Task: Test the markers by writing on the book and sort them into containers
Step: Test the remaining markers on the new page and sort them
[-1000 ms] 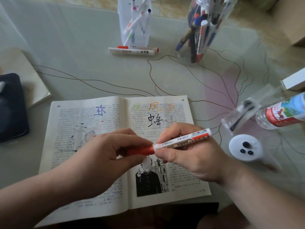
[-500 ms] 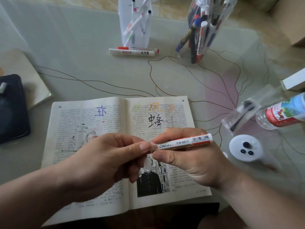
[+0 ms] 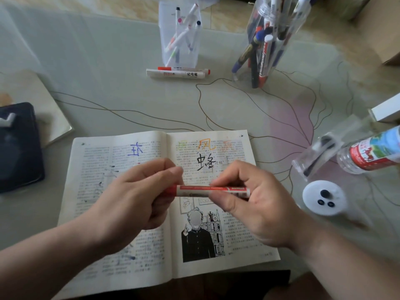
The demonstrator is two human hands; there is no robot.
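Note:
An open book (image 3: 238, 256) lies at the table's near edge, with coloured characters written near the top of both pages. Above it I hold a white marker with red print (image 3: 207, 190) level. My right hand (image 3: 253, 204) grips its barrel. My left hand (image 3: 134, 195) pinches its red cap end. At the back stand a clear square container (image 3: 179, 40) holding thin markers and a clear round jar (image 3: 270, 40) packed with thick markers. Two markers (image 3: 177, 72) lie flat in front of the square container.
A clear tube with a dark pen (image 3: 318, 156), a lying water bottle (image 3: 372, 152) and a white lid (image 3: 322, 197) sit at the right. A dark flat case (image 3: 17, 148) on a notebook lies at the left. A white box (image 3: 387, 109) pokes in from the right edge.
The marker has turned level in my hands. My left hand's fingers have shifted on the red cap end, which shows again beside them.

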